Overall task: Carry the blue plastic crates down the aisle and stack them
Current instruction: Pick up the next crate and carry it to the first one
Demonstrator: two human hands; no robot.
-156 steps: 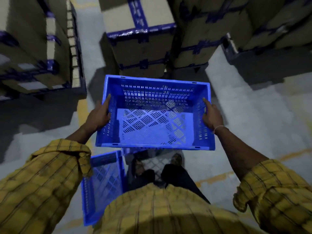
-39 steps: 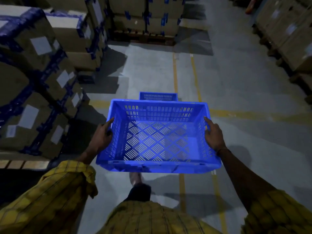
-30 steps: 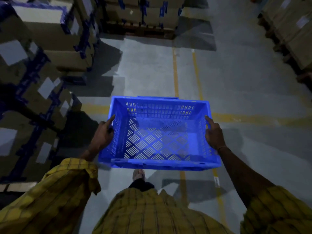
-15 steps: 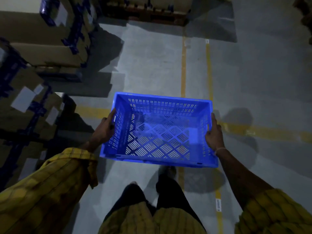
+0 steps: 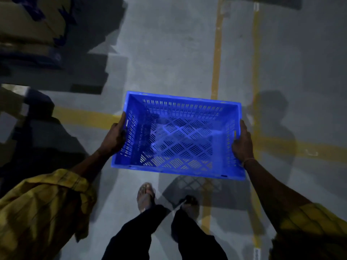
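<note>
Dim grey concrete floor (image 5: 169, 53) crossed by yellow painted lines (image 5: 216, 53); taped cardboard boxes (image 5: 28, 25) at its left edge. One empty blue slotted plastic crate (image 5: 178, 136) held above the floor, left hand (image 5: 114, 137) and right hand (image 5: 242, 141) gripping its short sides.

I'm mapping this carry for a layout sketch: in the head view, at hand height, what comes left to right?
Left hand gripping the crate's left wall → blue crate → right hand gripping its right wall → yellow floor line running off to the right.
</note>
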